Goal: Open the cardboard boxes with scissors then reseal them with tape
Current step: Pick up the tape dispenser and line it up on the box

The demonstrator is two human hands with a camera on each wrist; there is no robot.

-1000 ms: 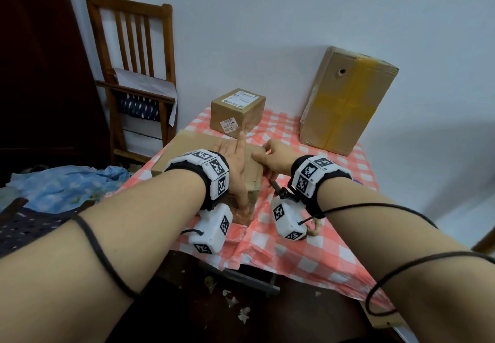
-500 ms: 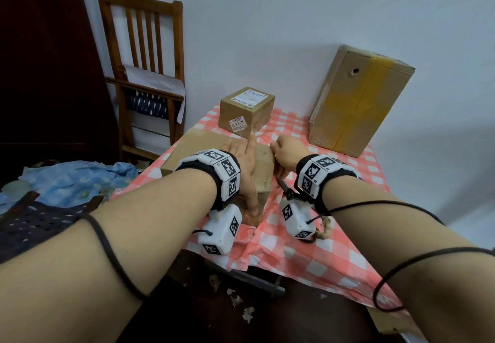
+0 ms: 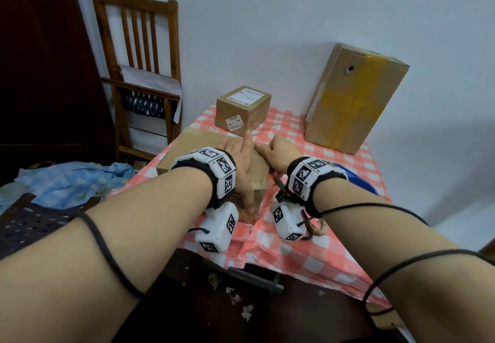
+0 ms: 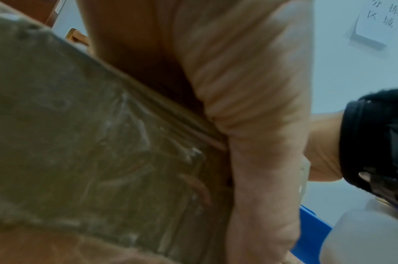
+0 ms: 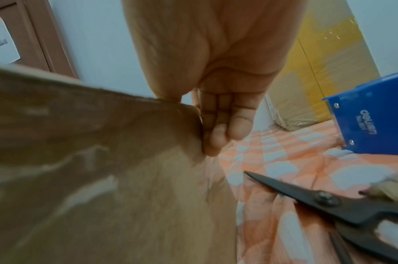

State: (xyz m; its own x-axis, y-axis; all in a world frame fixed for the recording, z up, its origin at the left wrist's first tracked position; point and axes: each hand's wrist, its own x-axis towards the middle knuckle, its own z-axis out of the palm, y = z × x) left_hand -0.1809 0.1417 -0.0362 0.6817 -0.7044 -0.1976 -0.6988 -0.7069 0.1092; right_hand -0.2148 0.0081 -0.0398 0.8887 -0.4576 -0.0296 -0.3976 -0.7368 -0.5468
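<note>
A flat brown cardboard box (image 3: 192,142) lies on the checked table, its taped side close up in the left wrist view (image 4: 80,142). My left hand (image 3: 242,160) presses flat on its top, thumb (image 4: 261,178) down the near side. My right hand (image 3: 278,152) holds the box's right edge (image 5: 103,178), thumb on top and fingers (image 5: 218,135) down the side. Black scissors (image 5: 329,201) lie loose on the cloth under my right wrist (image 3: 278,182). A blue tape dispenser (image 5: 370,116) sits just right of them (image 3: 359,182).
A small labelled box (image 3: 242,109) stands behind the flat one. A tall box with yellow tape (image 3: 353,101) leans on the wall at the back right. The red-and-white cloth (image 3: 308,257) hangs over the near edge. A wooden chair (image 3: 142,75) stands at the left.
Both hands keep their places on the flat box. Only the head view has shifted a little, so everything sits further right in the picture.
</note>
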